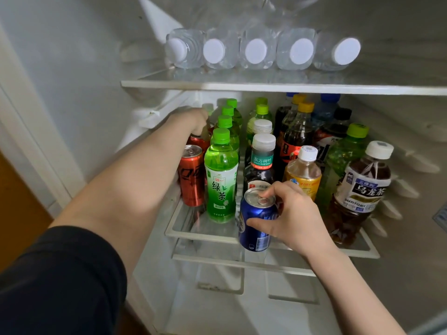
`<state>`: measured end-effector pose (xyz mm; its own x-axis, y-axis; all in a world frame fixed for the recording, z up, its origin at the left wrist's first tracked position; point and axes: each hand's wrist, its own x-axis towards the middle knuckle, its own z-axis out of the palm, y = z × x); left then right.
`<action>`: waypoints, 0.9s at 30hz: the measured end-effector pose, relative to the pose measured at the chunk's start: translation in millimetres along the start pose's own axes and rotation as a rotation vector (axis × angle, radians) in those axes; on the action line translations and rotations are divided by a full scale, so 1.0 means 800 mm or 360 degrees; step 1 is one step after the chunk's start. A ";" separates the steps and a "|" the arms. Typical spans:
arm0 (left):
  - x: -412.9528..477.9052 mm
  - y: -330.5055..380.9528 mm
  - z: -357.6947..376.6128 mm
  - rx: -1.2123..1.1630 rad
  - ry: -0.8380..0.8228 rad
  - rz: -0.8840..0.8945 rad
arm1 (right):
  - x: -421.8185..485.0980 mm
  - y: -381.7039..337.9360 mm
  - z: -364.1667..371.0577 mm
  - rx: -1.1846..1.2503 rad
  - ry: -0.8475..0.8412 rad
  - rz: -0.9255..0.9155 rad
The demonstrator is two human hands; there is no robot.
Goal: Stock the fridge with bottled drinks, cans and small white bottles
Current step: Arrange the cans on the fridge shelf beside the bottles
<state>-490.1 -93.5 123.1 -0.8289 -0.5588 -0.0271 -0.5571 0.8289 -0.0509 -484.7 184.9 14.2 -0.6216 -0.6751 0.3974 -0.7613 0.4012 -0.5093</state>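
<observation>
My right hand [294, 213] grips a blue can [256, 221] by its side and rim, held tilted at the front edge of the fridge's middle glass shelf [205, 232]. My left hand [193, 120] reaches deep along the shelf's left side, fingers closed around something behind the green tea bottles [221, 175]; I cannot tell what it grips. A red cola can [191, 175] stands under my left forearm, with more red cans behind it. Dark tea, yellow and cola bottles fill the shelf's middle and right.
Several clear water bottles [256, 50] with white caps lie on the upper glass shelf [266, 87]. A Suntory oolong bottle [360, 189] stands at the front right. The fridge's left wall [84, 93] is close to my left arm. A lower compartment [242, 298] opens beneath.
</observation>
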 end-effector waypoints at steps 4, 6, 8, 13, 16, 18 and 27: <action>-0.002 0.001 0.000 -0.0032 0.0030 -0.0014 | -0.001 -0.002 0.000 0.0002 0.0016 -0.0018; -0.005 0.002 0.000 -0.0057 0.0053 -0.0010 | -0.002 -0.001 0.000 0.0000 0.0020 -0.0023; -0.010 0.003 -0.001 -0.0065 0.0088 -0.0034 | -0.002 0.000 -0.001 0.0010 0.0021 -0.0018; -0.024 -0.003 -0.008 -0.0389 -0.0137 -0.0232 | -0.001 0.000 0.001 0.0026 0.0011 -0.0003; -0.039 -0.005 -0.008 -0.0476 -0.0360 -0.0243 | 0.000 0.000 0.001 0.0045 0.0011 -0.0004; -0.049 -0.005 -0.008 -0.0344 -0.0413 -0.0170 | 0.000 0.000 0.001 0.0050 0.0019 -0.0012; -0.060 -0.005 0.003 -0.0093 -0.0020 -0.0078 | -0.002 -0.001 0.001 0.0081 0.0041 -0.0022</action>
<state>-447.4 -70.2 122.5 -0.8000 -0.5988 -0.0384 -0.5994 0.8004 0.0061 -482.7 185.3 13.2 -0.6161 -0.6640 0.4236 -0.7598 0.3594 -0.5418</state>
